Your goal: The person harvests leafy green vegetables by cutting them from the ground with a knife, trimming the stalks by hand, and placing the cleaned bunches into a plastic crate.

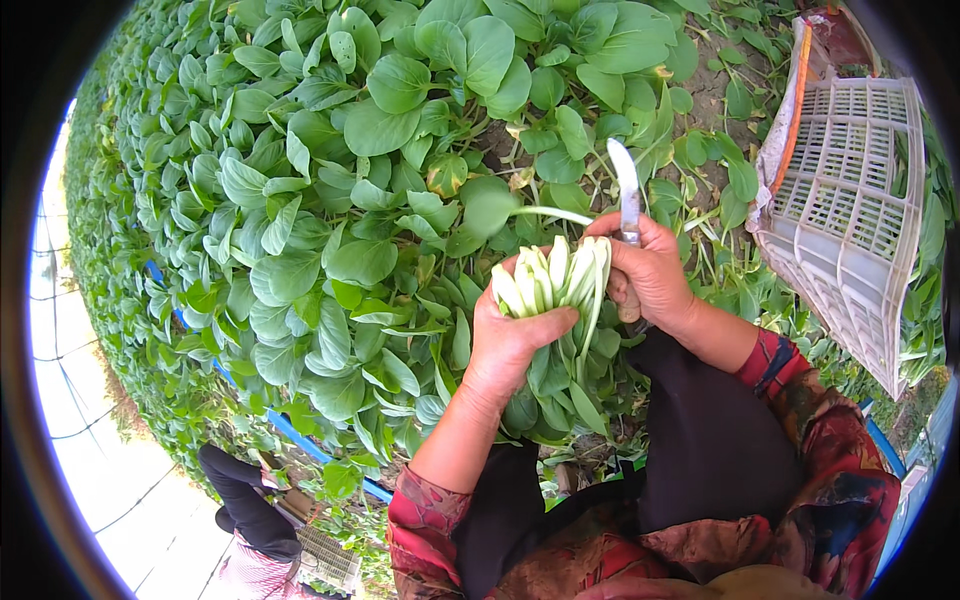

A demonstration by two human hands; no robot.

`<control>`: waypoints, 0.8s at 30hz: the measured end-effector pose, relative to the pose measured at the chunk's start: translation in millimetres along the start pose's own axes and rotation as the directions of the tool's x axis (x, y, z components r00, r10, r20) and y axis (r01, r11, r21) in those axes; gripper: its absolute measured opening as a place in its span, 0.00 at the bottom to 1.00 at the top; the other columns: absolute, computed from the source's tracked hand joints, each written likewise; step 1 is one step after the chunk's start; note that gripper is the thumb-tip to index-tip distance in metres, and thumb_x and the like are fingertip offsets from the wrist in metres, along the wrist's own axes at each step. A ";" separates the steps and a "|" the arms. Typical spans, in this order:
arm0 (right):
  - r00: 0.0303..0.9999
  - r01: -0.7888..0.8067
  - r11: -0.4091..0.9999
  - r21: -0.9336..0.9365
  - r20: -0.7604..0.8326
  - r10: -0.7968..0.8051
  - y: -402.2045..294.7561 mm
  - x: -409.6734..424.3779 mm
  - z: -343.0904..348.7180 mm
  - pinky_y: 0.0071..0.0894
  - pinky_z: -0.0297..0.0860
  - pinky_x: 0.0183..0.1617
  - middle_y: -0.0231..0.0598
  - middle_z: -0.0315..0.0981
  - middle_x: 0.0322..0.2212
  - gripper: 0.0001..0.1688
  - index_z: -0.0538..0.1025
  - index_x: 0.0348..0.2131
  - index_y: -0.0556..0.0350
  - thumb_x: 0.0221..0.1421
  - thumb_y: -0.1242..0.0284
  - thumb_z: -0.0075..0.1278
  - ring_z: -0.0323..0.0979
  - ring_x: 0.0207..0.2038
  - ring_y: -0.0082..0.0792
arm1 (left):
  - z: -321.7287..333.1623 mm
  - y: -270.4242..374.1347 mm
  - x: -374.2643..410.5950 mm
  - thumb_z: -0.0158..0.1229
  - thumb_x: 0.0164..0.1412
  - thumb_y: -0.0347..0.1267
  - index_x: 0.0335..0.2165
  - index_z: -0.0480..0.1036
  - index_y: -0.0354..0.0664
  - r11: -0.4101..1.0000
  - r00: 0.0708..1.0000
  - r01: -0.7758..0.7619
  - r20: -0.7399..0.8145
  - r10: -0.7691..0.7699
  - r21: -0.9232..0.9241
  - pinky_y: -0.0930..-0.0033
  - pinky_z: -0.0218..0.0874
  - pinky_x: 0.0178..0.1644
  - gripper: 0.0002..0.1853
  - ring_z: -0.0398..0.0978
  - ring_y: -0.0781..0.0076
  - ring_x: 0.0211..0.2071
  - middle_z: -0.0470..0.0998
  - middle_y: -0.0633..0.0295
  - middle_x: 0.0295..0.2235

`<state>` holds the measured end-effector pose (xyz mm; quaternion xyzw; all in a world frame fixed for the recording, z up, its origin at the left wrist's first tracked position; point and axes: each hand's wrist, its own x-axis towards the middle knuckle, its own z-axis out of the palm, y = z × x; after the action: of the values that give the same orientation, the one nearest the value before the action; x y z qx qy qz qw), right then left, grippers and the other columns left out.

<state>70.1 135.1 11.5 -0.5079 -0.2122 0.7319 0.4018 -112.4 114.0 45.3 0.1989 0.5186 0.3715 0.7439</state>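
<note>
My left hand (517, 330) is wrapped around a bunch of leafy greens (559, 277), pale cut stems upward and leaves hanging below the fist. Close beside it, my right hand (652, 270) grips a knife by its handle (628, 304). The knife's short, curved metal blade (626, 169) points up, away from me. Between my right thumb and fingers runs a single pale stalk (555, 212), its blurred round leaf (489, 210) extending to the left over the bed. The right fingers touch or nearly touch the outer stems of the bunch; their exact contact is hard to tell.
Dense leafy green plants (360, 255) spread ahead and left. A white plastic crate (840, 187) with a pale liner tilts at the right. Bare soil (705, 90) shows near it. A blue pipe (292, 435) crosses the lower left, where another person (255, 517) bends near a crate (330, 555).
</note>
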 end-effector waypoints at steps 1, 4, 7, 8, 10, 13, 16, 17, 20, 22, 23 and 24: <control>0.994 0.082 0.995 -0.052 -0.066 -0.085 -0.7 3.0 -5.8 0.13 0.58 0.14 0.31 0.72 0.22 0.08 0.74 0.37 0.58 0.54 0.77 0.52 0.62 0.13 0.13 | -1.0 -1.9 6.8 0.63 0.39 0.16 0.47 0.66 0.36 1.000 1.000 0.025 -0.018 -0.025 0.010 0.70 0.61 0.51 0.32 0.72 0.74 0.42 0.75 0.64 0.41; 0.924 0.315 0.949 -0.031 -0.220 -0.314 -15.1 17.1 -22.8 0.11 0.58 0.14 0.34 0.73 0.25 0.12 0.73 0.40 0.61 0.55 0.77 0.51 0.61 0.13 0.12 | -13.8 8.0 26.1 0.61 0.37 0.14 0.46 0.69 0.36 0.992 1.000 0.012 -0.027 -0.009 0.124 0.69 0.63 0.50 0.32 0.74 0.71 0.41 0.76 0.61 0.40; 0.958 0.268 0.912 -0.311 -0.017 -0.287 -23.0 16.9 -31.4 0.15 0.59 0.20 0.30 0.70 0.23 0.15 0.71 0.43 0.61 0.57 0.73 0.50 0.59 0.16 0.14 | -56.1 28.3 46.4 0.62 0.36 0.14 0.42 0.69 0.38 0.982 0.981 -0.023 -0.184 0.058 0.189 0.70 0.64 0.48 0.28 0.74 0.73 0.39 0.76 0.64 0.38; 0.973 0.229 0.870 -0.436 0.066 -0.223 -21.7 15.7 -24.3 0.17 0.60 0.22 0.29 0.69 0.23 0.16 0.70 0.43 0.60 0.57 0.71 0.50 0.60 0.18 0.15 | -77.7 31.3 51.6 0.60 0.36 0.14 0.48 0.66 0.36 0.976 0.958 -0.102 -0.244 0.149 0.194 0.69 0.64 0.48 0.34 0.74 0.71 0.40 0.75 0.61 0.40; 0.966 0.246 0.653 -0.717 0.235 -0.107 -18.2 13.4 -22.9 0.22 0.59 0.27 0.27 0.65 0.20 0.18 0.68 0.45 0.57 0.58 0.67 0.50 0.60 0.22 0.18 | -113.8 32.3 61.6 0.59 0.35 0.15 0.55 0.58 0.33 0.939 0.906 -0.145 -0.341 0.253 0.312 0.70 0.63 0.49 0.42 0.74 0.69 0.40 0.75 0.59 0.42; 0.893 0.288 0.631 -0.720 0.440 0.095 -4.3 18.3 5.7 0.35 0.66 0.35 0.42 0.69 0.29 0.20 0.66 0.48 0.57 0.59 0.65 0.45 0.70 0.29 0.37 | -157.8 20.3 52.4 0.57 0.35 0.17 0.57 0.55 0.32 0.897 0.862 -0.057 -0.432 0.265 0.437 0.73 0.62 0.49 0.45 0.73 0.71 0.40 0.74 0.58 0.43; 0.804 0.477 0.529 -0.702 0.591 0.059 12.3 32.6 30.9 0.45 0.67 0.40 0.53 0.71 0.35 0.19 0.66 0.47 0.56 0.60 0.64 0.42 0.71 0.36 0.53 | -158.3 2.6 42.0 0.59 0.35 0.20 0.57 0.55 0.29 0.857 0.869 -0.040 -0.405 0.283 0.514 0.74 0.61 0.50 0.45 0.72 0.71 0.41 0.74 0.58 0.43; 0.817 0.463 0.497 -0.734 0.571 0.080 16.5 38.8 38.3 0.46 0.67 0.39 0.53 0.71 0.34 0.18 0.66 0.45 0.56 0.60 0.64 0.42 0.72 0.35 0.53 | -151.0 1.3 38.4 0.59 0.35 0.21 0.57 0.55 0.29 0.831 0.874 -0.047 -0.381 0.303 0.554 0.74 0.60 0.51 0.45 0.72 0.71 0.41 0.74 0.57 0.43; 0.830 0.479 0.409 -0.777 0.553 0.079 39.1 68.3 56.0 0.52 0.67 0.35 0.53 0.73 0.28 0.15 0.66 0.39 0.59 0.59 0.64 0.41 0.72 0.31 0.56 | -139.3 2.9 29.5 0.59 0.35 0.22 0.56 0.56 0.28 0.790 0.878 -0.007 -0.375 0.299 0.613 0.74 0.60 0.51 0.44 0.73 0.72 0.41 0.75 0.56 0.42; 0.847 0.466 0.320 -0.825 0.520 0.109 57.8 92.0 62.7 0.52 0.67 0.35 0.54 0.73 0.26 0.16 0.67 0.39 0.60 0.59 0.65 0.41 0.72 0.31 0.56 | -140.5 2.6 28.8 0.59 0.35 0.21 0.55 0.57 0.28 0.813 0.880 -0.019 -0.376 0.290 0.582 0.74 0.60 0.51 0.43 0.73 0.72 0.40 0.75 0.57 0.42; 0.857 0.457 0.273 -0.846 0.501 0.120 61.9 102.7 66.5 0.52 0.68 0.36 0.54 0.73 0.26 0.16 0.67 0.40 0.61 0.59 0.65 0.41 0.73 0.31 0.56 | -141.5 4.4 29.2 0.59 0.36 0.21 0.55 0.57 0.28 0.815 0.881 -0.022 -0.374 0.290 0.580 0.74 0.60 0.50 0.42 0.73 0.72 0.40 0.75 0.57 0.41; 0.877 0.432 0.224 -0.874 0.465 0.124 64.7 113.3 68.7 0.51 0.68 0.36 0.54 0.73 0.26 0.16 0.67 0.39 0.60 0.59 0.65 0.42 0.73 0.31 0.56 | -143.3 5.1 30.2 0.59 0.36 0.21 0.55 0.58 0.28 0.817 0.883 -0.025 -0.371 0.288 0.576 0.74 0.60 0.50 0.41 0.72 0.73 0.40 0.75 0.58 0.41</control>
<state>-35.0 194.8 -72.9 -0.4398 -0.7516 0.4914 0.0160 -240.3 127.4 -24.9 0.3598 0.7401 0.3013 0.4817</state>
